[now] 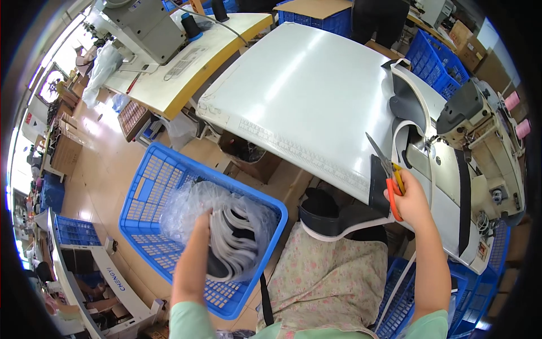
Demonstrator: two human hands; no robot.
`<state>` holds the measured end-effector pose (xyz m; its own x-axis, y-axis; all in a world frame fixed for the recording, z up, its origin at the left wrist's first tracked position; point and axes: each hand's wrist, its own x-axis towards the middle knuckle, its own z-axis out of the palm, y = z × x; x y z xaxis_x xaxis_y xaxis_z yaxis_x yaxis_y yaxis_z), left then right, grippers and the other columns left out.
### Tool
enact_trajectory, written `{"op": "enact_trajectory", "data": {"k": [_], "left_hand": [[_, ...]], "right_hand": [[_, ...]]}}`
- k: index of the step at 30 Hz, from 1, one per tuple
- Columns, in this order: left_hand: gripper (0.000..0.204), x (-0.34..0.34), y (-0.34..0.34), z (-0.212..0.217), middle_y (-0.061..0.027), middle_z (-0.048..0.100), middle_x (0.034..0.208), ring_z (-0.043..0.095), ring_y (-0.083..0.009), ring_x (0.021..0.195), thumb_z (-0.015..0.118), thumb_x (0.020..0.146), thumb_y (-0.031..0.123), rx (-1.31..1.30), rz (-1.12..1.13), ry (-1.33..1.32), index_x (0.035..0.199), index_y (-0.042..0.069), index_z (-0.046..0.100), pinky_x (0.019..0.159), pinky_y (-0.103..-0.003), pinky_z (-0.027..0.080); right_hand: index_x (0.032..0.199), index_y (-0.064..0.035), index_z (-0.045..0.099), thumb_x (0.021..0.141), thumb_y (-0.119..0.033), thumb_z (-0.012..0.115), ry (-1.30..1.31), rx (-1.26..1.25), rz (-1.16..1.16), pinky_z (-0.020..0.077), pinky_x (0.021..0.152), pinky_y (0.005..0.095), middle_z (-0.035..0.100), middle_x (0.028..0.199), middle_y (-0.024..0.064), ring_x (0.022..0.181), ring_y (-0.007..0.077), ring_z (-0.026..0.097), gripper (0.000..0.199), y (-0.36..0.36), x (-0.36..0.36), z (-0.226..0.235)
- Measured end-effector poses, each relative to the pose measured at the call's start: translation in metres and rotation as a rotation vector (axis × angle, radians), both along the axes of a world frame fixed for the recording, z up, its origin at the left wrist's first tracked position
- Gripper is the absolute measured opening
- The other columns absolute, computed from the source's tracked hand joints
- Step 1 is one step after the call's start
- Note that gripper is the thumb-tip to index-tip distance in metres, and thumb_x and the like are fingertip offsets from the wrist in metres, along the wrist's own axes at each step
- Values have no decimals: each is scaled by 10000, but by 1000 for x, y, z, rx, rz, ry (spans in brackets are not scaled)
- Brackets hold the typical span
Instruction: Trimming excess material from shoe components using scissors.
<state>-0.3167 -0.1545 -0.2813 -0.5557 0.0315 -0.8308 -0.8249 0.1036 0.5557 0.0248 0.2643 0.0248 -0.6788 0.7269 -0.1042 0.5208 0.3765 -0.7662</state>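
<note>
- Right hand: clamped on the scissors over the white tabletop, palm hidden.
- Left hand: well apart, blurred, inside the blue basket at stacked strips; grip cannot be told.
- Grey sewing machine, upper left: cut off by the top edge.

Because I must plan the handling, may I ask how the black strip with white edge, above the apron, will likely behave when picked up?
The black strip is probably bendable, since it curves into a loop above the apron. It may be springy rather than limp, as the loop stands open. It looks thin, so probably light.
</note>
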Motion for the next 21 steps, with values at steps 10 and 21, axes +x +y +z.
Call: {"op": "enact_trajectory", "data": {"k": [10, 21], "left_hand": [[477, 4, 54, -27, -166, 531, 1167, 524, -289, 1022, 404, 918, 381, -244, 362, 458, 1154, -22, 502, 892, -388, 414], [324, 229, 223, 263, -105, 574, 1076, 547, -160, 912, 465, 923, 211, 630, -695, 813, 1147, -17, 521, 811, -284, 436]], "right_hand": [[876, -22, 486, 720, 16, 618, -36, -38, -64, 425, 618, 259, 519, 717, 44, 663, 128, 496, 208, -2, 2, 4], [961, -24, 542, 709, 8, 610, 278, -35, 29, 441, 619, 245, 546, 754, 32, 669, 117, 535, 263, -101, 47, -5]]}}
